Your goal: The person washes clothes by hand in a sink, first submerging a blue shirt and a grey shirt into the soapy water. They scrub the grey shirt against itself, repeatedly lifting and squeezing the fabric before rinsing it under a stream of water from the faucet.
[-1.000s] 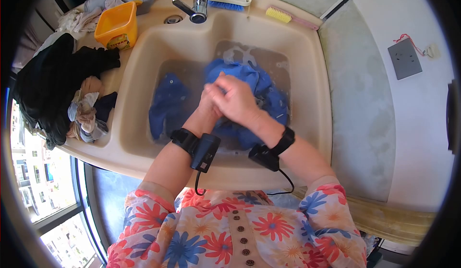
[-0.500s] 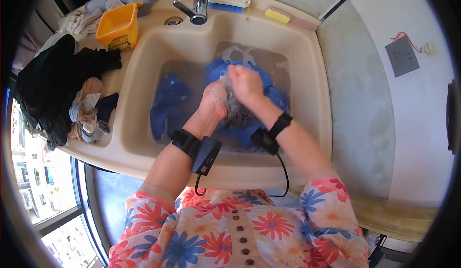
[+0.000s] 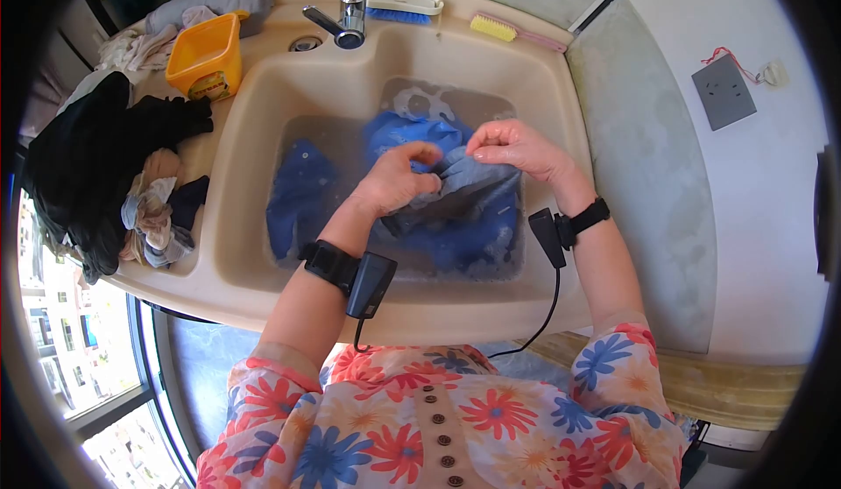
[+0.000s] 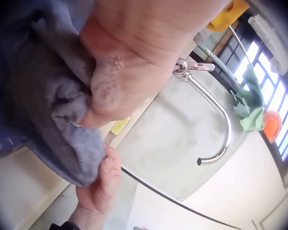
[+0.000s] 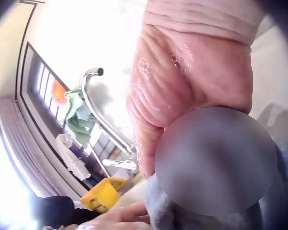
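Note:
A wet grey-blue cloth (image 3: pixel 477 179) is stretched between both hands over the water in the sink. The left hand (image 3: pixel 399 179) pinches its left part, thumb and fingers curled round the fabric; the left wrist view shows the bunched cloth (image 4: pixel 67 105) against that hand (image 4: pixel 129 62). At the cloth's upper right edge, the right hand (image 3: pixel 524 152) grips it between thumb and fingers. Suds cling to the right palm (image 5: pixel 192 76) in the right wrist view. Under the cloth, blue fabric (image 3: pixel 407 130) lies in cloudy water, with another blue piece (image 3: pixel 300 193) at the left.
The beige sink (image 3: pixel 254 139) has a faucet (image 3: pixel 350 16) at the back, beside a blue-bristled brush (image 3: pixel 403 4) and a yellow-bristled brush (image 3: pixel 495 27). Left on the rim are a yellow container (image 3: pixel 204 56), black clothes (image 3: pixel 83 169) and small crumpled garments (image 3: pixel 158 209).
The hands, close together before, have moved apart, the right one going right. The grey-blue cloth, bunched between them earlier, is now spread out. The head view has shifted slightly.

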A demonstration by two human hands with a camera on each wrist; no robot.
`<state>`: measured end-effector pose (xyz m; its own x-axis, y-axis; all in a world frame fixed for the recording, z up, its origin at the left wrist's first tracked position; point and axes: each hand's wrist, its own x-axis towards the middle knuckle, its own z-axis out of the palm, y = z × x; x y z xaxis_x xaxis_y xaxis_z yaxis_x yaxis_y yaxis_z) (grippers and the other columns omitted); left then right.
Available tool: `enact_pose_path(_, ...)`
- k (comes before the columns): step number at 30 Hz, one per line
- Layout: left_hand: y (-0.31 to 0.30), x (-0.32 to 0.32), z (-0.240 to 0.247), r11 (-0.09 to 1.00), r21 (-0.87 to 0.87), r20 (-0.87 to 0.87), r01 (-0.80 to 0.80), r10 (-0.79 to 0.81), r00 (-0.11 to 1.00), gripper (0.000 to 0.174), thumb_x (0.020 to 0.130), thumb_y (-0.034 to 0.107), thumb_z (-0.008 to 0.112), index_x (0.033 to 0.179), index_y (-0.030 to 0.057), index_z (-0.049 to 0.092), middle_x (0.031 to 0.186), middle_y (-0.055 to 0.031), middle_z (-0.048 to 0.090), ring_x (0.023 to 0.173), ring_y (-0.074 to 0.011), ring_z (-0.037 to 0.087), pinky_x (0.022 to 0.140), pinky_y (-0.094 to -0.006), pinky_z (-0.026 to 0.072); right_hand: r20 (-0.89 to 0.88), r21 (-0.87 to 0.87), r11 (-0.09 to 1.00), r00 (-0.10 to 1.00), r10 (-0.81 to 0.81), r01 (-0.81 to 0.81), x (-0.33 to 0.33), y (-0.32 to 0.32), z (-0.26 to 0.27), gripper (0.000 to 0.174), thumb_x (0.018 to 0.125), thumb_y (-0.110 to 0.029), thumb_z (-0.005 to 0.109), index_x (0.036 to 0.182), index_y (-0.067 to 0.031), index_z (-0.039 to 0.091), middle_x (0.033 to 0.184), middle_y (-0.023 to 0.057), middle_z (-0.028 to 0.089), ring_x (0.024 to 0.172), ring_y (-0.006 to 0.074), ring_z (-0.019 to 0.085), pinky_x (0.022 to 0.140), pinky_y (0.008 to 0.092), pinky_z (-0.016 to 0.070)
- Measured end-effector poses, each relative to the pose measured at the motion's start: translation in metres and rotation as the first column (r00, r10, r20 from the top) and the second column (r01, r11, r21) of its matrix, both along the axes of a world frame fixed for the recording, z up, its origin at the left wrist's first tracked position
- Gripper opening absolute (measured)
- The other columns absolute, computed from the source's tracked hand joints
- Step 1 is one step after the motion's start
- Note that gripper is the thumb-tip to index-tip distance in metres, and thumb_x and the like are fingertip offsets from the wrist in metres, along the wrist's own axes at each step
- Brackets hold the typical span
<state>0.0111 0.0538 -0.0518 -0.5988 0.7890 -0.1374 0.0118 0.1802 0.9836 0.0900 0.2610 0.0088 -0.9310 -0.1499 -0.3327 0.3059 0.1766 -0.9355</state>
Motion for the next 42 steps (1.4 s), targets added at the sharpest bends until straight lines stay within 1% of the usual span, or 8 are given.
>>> enact_pose_path(5, 0.0, 0.003, 0.009, 0.983, 0.076, 0.176, 0.166, -0.177, 0.968, 0.038, 0.062, 0.01, 0.069, 0.097, 0.0005, 0.057, 0.081, -0.0046, 0.058, 0.077, -0.0141, 0.054, 0.072, -0.0267, 0.0436, -0.089, 0.013, 0.993, 0.989, 0.115, -0.114, -0.007, -0.035, 0.019, 0.018, 0.074, -0.007, 0.061, 0.092, -0.0017, 0.06, 0.088, 0.001, 0.06, 0.081, 0.0093, 0.053, 0.076, 0.0245, 0.0423)
enact_pose_path(7, -0.005, -0.009, 0.008, 0.995, -0.098, -0.017, -0.032, 0.031, 0.999, 0.026, 0.062, 0.002, 0.068, 0.087, 0.0004, 0.06, 0.075, -0.0024, 0.059, 0.071, -0.0107, 0.054, 0.066, -0.024, 0.0431, -0.072, -0.014, 0.994, 0.991, 0.11, -0.111, -0.008, -0.029, 0.014, 0.019, 0.073, -0.008, 0.062, 0.091, -0.0013, 0.059, 0.087, 0.0014, 0.06, 0.08, 0.0099, 0.053, 0.075, 0.0249, 0.0424)
enact_pose_path(9, -0.011, -0.015, 0.01, 0.994, -0.05, 0.025, -0.094, 0.096, 0.995, 0.017, 0.063, 0.0, 0.066, 0.078, 0.0013, 0.06, 0.07, -0.0019, 0.058, 0.065, -0.01, 0.052, 0.062, -0.0235, 0.042, 0.085, 0.421, 0.867, 0.963, 0.255, -0.267, -0.003, -0.005, -0.008, 0.027, 0.071, -0.014, 0.065, 0.094, -0.0004, 0.059, 0.084, 0.0021, 0.061, 0.08, 0.0102, 0.054, 0.074, 0.0251, 0.0424)
enact_pose_path(13, -0.019, -0.024, 0.018, 0.958, 0.11, 0.286, -0.266, 0.225, 0.931, 0.01, 0.064, -0.002, 0.062, 0.067, 0.0037, 0.055, 0.073, -0.0046, 0.059, 0.065, -0.0108, 0.053, 0.062, -0.0224, 0.0424, 0.264, 0.654, 0.702, 0.955, 0.137, -0.281, 0.012, 0.017, -0.031, 0.034, 0.069, -0.018, 0.068, 0.096, -0.0005, 0.059, 0.081, 0.0018, 0.06, 0.077, 0.0088, 0.052, 0.071, 0.0235, 0.0416)
enact_pose_path(18, -0.021, -0.03, 0.012, 0.793, 0.337, 0.533, -0.508, 0.284, 0.797, 0.007, 0.067, -0.004, 0.056, 0.072, 0.0008, 0.055, 0.075, -0.0051, 0.059, 0.07, -0.0139, 0.055, 0.065, -0.0239, 0.0439, 0.11, 0.191, 0.963, 0.971, -0.213, 0.19, 0.029, 0.042, -0.056, 0.034, 0.07, -0.016, 0.067, 0.097, 0.0021, 0.058, 0.088, 0.0052, 0.061, 0.082, 0.0134, 0.056, 0.075, 0.0265, 0.043)
enact_pose_path(27, -0.012, -0.021, 0.007, 0.825, 0.336, 0.637, -0.453, 0.155, 0.755, 0.02, 0.072, 0.007, 0.06, 0.09, 0.0001, 0.054, 0.083, -0.0067, 0.056, 0.076, -0.0145, 0.053, 0.068, -0.0265, 0.0442, -0.067, -0.606, 0.73, 0.894, -0.443, 0.316, 0.029, 0.004, -0.014, 0.027, 0.078, -0.007, 0.056, 0.104, -0.0004, 0.053, 0.098, 0.0062, 0.059, 0.09, 0.0161, 0.055, 0.084, 0.0306, 0.042)
enact_pose_path(34, -0.005, -0.004, 0.016, 0.986, -0.066, 0.347, 0.155, -0.122, 0.93, 0.038, 0.061, 0.019, 0.076, 0.091, 0.0009, 0.063, 0.083, -0.0057, 0.06, 0.078, -0.0149, 0.055, 0.071, -0.0248, 0.0439, -0.12, -0.545, 0.793, 0.911, -0.395, 0.272, 0.022, -0.01, -0.001, 0.019, 0.075, -0.004, 0.056, 0.094, -0.003, 0.057, 0.094, 0.0039, 0.059, 0.086, 0.0125, 0.054, 0.079, 0.0272, 0.0421)
enact_pose_path(42, -0.007, -0.018, -0.002, 0.914, 0.298, 0.64, -0.275, 0.022, 0.768, 0.019, 0.07, 0.002, 0.061, 0.088, -0.0001, 0.058, 0.08, -0.0073, 0.06, 0.075, -0.0161, 0.058, 0.068, -0.028, 0.047, -0.301, -0.208, 0.933, 0.888, -0.347, 0.295, 0.015, -0.027, 0.001, 0.012, 0.074, 0.0, 0.054, 0.084, -0.0066, 0.053, 0.08, -0.0028, 0.051, 0.073, 0.0059, 0.047, 0.069, 0.0213, 0.0389)
